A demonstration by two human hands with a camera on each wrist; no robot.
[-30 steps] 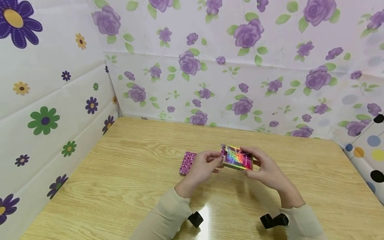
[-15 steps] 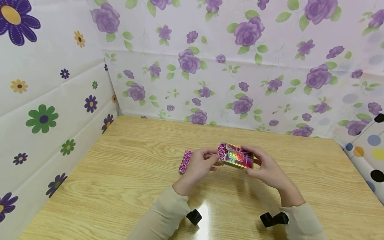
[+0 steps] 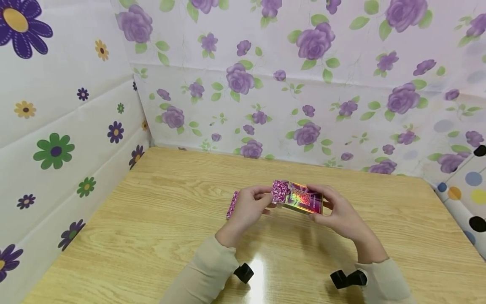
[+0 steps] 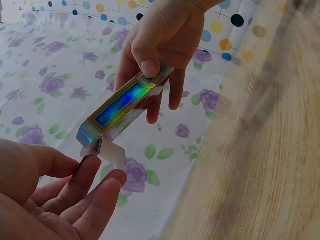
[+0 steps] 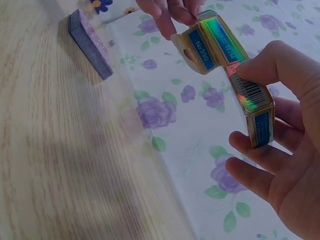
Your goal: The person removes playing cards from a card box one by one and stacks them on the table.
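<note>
Two hands work above one wooden table (image 3: 163, 228): the right hand (image 3: 337, 212) grips one shiny foil box (image 3: 306, 200) by its closed end, clear of the surface, while the left hand (image 3: 248, 205) pinches one purple-patterned piece (image 3: 279, 192) projecting from the box's other end; whether this is a single card or several cannot be told. One flap (image 5: 200, 47), marked "No 990", stands open in the right wrist view. One stack (image 5: 91, 44) with a similar patterned top lies on the table just beyond the left hand, partly hidden by it in the head view.
</note>
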